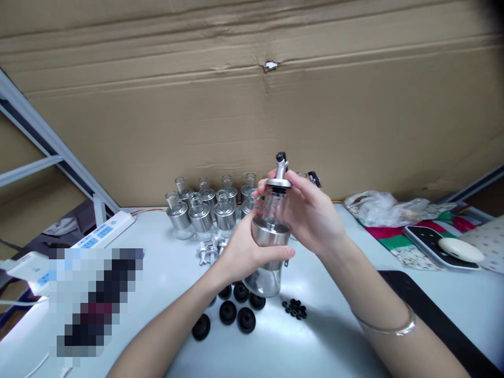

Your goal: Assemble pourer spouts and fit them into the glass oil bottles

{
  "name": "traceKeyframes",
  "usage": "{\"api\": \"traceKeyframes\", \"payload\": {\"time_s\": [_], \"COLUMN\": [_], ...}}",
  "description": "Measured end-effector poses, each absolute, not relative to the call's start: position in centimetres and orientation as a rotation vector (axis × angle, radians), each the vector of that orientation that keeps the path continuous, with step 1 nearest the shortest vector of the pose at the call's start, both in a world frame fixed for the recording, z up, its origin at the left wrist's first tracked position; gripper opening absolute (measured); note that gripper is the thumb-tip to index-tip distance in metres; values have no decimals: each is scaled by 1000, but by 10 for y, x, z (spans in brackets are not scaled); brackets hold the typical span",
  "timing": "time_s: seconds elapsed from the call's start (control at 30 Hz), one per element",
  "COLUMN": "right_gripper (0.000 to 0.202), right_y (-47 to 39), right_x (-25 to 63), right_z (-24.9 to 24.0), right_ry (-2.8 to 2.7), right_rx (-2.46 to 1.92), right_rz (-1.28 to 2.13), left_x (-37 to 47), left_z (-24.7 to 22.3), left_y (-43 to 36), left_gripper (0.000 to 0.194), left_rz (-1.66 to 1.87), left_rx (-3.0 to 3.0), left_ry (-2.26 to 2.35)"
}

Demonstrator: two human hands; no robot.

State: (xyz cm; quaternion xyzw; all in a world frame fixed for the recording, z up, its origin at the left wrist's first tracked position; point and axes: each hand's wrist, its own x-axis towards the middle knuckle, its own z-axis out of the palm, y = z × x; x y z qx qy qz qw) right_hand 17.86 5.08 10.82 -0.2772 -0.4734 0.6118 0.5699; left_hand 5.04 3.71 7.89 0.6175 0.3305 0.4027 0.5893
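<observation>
My left hand (246, 249) is wrapped round a glass bottle (271, 233) with a steel band, tilted a little above the table. A metal pour spout (280, 181) with a black tip sits in the bottle's mouth, and my right hand (311, 210) grips it at its round collar. Below the bottle, several black round stoppers (227, 312) lie on the table, with a small pile of little black caps (295, 308) to their right. Loose metal spout parts (211, 251) lie to the left, partly hidden by my left hand.
Several open banded bottles (200, 215) stand in rows before the cardboard wall (189, 115). A white power strip (104, 231) runs along the left edge. At right are a plastic bag (386, 209), a flat device (441, 247) with a white oval object on it, and a black mat (425, 310).
</observation>
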Motion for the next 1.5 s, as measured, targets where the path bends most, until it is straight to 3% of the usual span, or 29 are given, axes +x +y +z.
{"api": "traceKeyframes", "payload": {"time_s": [0.27,0.63,0.83,1.1,1.5], "right_gripper": [21,20,19,19,13], "right_y": [48,51,47,39,35], "right_x": [174,175,165,158,157], "right_z": [108,106,102,98,99], "right_ry": [-1026,-1156,-1183,-1046,-892], "right_rx": [-584,-610,-603,-566,-498], "right_rz": [1481,1488,1352,1221,1331], "left_x": [51,50,47,48,48], "left_z": [76,78,76,74,78], "left_y": [30,28,24,21,22], "left_gripper": [62,68,54,52,48], "left_rz": [1060,1063,1081,1086,1043], "left_rx": [1564,1600,1705,1765,1735], "left_ry": [799,883,969,1040,984]}}
